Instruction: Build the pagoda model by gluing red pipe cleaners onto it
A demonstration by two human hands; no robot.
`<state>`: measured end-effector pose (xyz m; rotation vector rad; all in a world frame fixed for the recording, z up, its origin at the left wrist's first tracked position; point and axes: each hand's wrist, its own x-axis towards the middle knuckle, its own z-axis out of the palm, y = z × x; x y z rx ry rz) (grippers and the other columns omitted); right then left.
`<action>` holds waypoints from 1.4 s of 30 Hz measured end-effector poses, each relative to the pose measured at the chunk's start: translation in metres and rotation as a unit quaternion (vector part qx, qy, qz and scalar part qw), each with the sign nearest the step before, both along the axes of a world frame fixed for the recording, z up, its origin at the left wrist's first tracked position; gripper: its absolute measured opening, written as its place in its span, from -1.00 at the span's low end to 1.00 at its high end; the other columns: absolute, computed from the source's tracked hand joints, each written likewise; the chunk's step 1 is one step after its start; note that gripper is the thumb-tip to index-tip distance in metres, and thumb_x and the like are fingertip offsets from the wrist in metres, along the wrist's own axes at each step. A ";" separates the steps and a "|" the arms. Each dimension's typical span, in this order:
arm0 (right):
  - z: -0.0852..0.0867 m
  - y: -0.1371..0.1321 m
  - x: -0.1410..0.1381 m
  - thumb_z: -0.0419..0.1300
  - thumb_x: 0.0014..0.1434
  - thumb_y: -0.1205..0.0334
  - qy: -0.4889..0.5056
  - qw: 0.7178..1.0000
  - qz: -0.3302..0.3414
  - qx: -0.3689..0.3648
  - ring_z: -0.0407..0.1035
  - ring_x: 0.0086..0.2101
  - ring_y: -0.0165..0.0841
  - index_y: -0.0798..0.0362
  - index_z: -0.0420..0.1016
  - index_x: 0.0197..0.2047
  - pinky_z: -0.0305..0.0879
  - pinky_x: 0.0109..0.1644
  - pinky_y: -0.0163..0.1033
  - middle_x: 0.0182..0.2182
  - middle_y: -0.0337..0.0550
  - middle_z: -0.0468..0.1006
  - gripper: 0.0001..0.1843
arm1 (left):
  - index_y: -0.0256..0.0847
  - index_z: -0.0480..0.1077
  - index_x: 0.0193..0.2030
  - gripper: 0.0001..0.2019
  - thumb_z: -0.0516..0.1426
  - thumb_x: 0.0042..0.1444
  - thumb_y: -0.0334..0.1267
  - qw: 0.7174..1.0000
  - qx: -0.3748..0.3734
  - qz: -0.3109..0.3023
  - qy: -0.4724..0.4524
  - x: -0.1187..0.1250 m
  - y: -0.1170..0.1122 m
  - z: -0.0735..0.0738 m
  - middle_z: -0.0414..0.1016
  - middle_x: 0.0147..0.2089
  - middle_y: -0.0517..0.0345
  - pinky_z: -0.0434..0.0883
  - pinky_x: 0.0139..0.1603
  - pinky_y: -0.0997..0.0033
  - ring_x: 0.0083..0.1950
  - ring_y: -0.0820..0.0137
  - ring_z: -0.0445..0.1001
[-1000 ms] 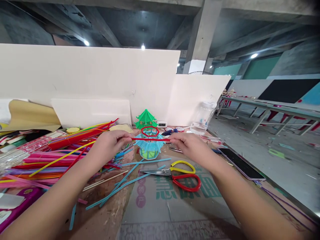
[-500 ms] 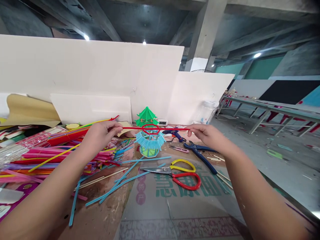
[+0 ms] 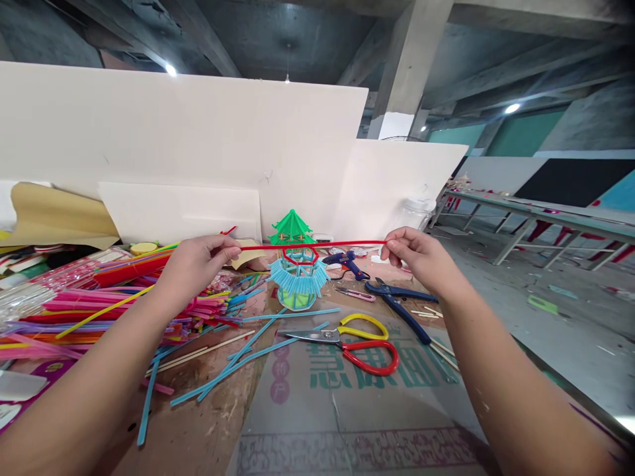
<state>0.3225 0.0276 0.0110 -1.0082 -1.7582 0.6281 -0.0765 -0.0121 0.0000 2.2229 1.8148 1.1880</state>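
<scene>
Clear jar (image 3: 415, 215): far right, contents too blurred to tell
Left hand (image 3: 202, 262): raised, arm outstretched, pinching red strip (image 3: 347, 244) at its left end
Right hand (image 3: 415, 256): likewise, pinching right end
Strip's place: straight between hands, before green-roofed model (image 3: 292, 228)

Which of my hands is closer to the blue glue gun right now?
Right. Your right hand is just to the right of the glue gun in view; your left hand is farther off to its left, beyond the pagoda model.
</scene>
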 end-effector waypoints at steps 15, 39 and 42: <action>0.004 -0.010 -0.009 0.19 0.19 0.11 -0.010 0.965 -0.216 0.149 0.41 -0.46 -0.34 0.03 0.43 -0.31 0.31 -0.32 -0.22 -0.46 -0.19 0.58 -0.84 | -0.15 0.54 -0.28 -0.66 0.04 0.18 0.01 0.998 0.005 0.000 0.060 0.008 -0.004 0.004 0.47 -0.56 0.25 0.23 -0.42 0.44 -0.52 0.38 0.37; 0.004 -0.059 -0.069 0.02 0.34 0.23 -0.228 0.955 -0.090 0.168 0.41 -0.40 -0.31 0.03 0.47 -0.17 0.15 -0.35 -0.27 -0.37 -0.16 0.58 -0.80 | -0.22 0.51 -0.30 -0.58 -0.04 0.24 0.02 0.999 -0.026 -0.028 -0.021 0.054 -0.005 -0.006 0.57 -0.41 0.12 0.34 -0.38 0.44 -0.40 0.33 0.48; 0.014 -0.058 -0.054 0.02 0.33 0.20 -0.182 0.961 -0.126 0.167 0.35 -0.46 -0.35 0.03 0.43 -0.18 0.12 -0.38 -0.30 -0.47 -0.21 0.50 -0.82 | -0.18 0.54 -0.31 -0.67 0.07 0.10 0.01 0.970 -0.205 -0.107 0.079 0.039 0.014 -0.028 0.56 -0.44 0.15 0.30 -0.39 0.41 -0.40 0.29 0.48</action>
